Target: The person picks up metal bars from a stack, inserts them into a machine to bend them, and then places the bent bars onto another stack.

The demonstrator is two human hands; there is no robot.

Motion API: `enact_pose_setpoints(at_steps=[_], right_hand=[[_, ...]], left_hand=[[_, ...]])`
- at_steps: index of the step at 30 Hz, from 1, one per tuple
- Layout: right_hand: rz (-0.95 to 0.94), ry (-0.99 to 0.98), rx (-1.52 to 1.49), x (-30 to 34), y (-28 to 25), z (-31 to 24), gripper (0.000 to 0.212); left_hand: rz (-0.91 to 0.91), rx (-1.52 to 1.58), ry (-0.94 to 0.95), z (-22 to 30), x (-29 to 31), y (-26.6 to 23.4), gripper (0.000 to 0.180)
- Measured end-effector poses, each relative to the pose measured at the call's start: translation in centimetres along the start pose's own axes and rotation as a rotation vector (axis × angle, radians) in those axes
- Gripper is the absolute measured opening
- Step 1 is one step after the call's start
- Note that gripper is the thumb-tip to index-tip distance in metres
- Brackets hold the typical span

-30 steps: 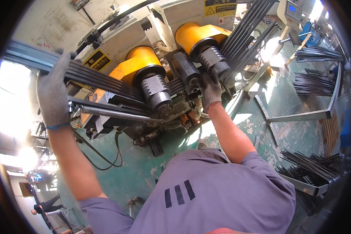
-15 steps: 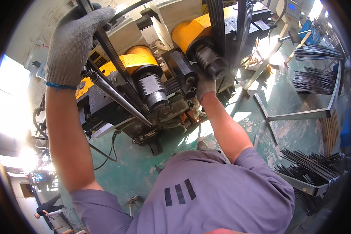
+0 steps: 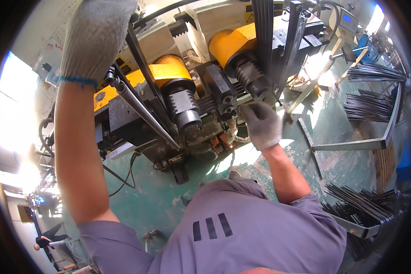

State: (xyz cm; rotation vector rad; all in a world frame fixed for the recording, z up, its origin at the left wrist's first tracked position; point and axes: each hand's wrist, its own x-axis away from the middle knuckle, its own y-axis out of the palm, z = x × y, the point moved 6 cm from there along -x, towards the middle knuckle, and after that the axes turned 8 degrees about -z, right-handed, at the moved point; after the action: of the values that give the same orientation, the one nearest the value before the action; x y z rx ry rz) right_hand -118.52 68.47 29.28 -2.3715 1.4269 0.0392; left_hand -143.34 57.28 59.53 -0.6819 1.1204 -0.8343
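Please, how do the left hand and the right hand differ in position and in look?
The left hand is raised to the picture's top edge, by the upper end of dark rods; the right hand is lower, near the black block. The left glove shows a blue cuff edge; the right glove shows none. Both gloves are greyish.

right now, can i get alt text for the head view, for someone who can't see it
A gloved left hand is up beside dark metal bars at a yellow and black machine; the gloved right hand is lower, curled, near a dark cylinder. More bars lie stacked at the right.
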Motion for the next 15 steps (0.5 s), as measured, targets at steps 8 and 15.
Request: enact_pose_setpoints(at_steps=[8, 15], right_hand=[[0.741, -1.101, 1.184, -9.0, -4.6, -25.2, 0.036], [0.200, -0.874, 1.220, -18.3, -2.9, -22.3, 0.034]], left_hand=[[0.109, -0.142, -0.230, 4.0, 2.7, -1.0, 0.026], [-0.046, -0.499, 0.062, -2.2, -0.4, -0.1, 0.023]])
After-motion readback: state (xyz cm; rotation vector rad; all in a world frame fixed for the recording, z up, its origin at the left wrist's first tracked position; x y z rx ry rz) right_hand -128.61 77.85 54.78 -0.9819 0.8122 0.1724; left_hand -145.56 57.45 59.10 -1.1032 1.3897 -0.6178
